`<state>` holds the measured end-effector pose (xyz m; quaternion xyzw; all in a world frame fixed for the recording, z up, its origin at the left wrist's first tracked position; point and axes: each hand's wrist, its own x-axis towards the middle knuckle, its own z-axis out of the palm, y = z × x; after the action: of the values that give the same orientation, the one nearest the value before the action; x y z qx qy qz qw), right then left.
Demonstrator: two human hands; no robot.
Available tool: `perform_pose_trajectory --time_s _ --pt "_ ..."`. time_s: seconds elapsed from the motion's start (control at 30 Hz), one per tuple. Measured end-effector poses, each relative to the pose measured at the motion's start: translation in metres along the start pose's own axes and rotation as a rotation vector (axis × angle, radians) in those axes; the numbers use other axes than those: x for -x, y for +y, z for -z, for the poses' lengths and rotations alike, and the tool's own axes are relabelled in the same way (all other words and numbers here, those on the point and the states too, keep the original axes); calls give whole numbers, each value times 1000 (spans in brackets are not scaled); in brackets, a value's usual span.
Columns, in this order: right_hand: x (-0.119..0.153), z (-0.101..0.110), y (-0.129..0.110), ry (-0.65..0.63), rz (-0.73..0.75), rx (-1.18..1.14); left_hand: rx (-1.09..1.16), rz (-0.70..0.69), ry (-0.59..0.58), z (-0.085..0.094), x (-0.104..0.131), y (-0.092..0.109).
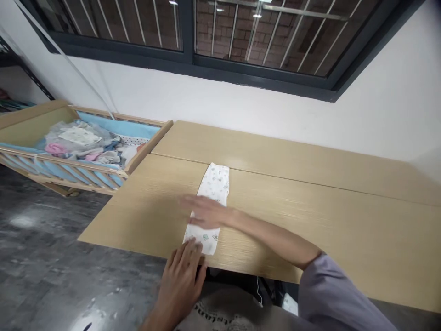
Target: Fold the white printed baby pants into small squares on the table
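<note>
A white baby garment with a small green print point(214, 181) lies folded into a long narrow strip on the wooden table; it looks like baby pants, though the fold hides its full shape. My right hand point(206, 211) is over its middle, fingers stretched out to the left and smeared by motion. Whether that palm touches the cloth, I cannot tell. At the near end, by the table's front edge, my left hand point(183, 276) rests with its fingers extended, the fingertips on the garment's lower left corner. Neither hand grips anything.
The wooden table point(310, 216) has a seam running along its length. To the left stands a wooden crib point(138, 161) with a blue lining, holding a heap of baby clothes point(81, 138) and clear plastic bags. A barred window point(262, 41) is in the white wall behind.
</note>
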<state>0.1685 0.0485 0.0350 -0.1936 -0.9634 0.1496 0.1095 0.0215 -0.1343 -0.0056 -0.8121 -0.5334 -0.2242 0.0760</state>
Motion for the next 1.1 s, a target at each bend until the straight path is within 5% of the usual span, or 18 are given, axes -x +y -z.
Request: perform_pose_trajectory --time_s 0.13,0.27,0.7,0.87,1.0,1.1 --pt "28 -36 -28 -61 224 13 -28 -11 -71 -8 11 5" --pt "39 -54 -13 -51 207 29 -74 -95 -91 -8 12 0" --pt "11 -21 167 -80 -232 120 -145 -171 -121 -6 6 -5" --pt "6 0 215 -90 -314 154 -147 -175 -126 -4 5 -6" --pt "4 7 215 -6 -344 159 -143 -146 -116 -4 5 -2" --pt "10 8 181 136 -333 143 -132 -116 -96 -4 6 2"
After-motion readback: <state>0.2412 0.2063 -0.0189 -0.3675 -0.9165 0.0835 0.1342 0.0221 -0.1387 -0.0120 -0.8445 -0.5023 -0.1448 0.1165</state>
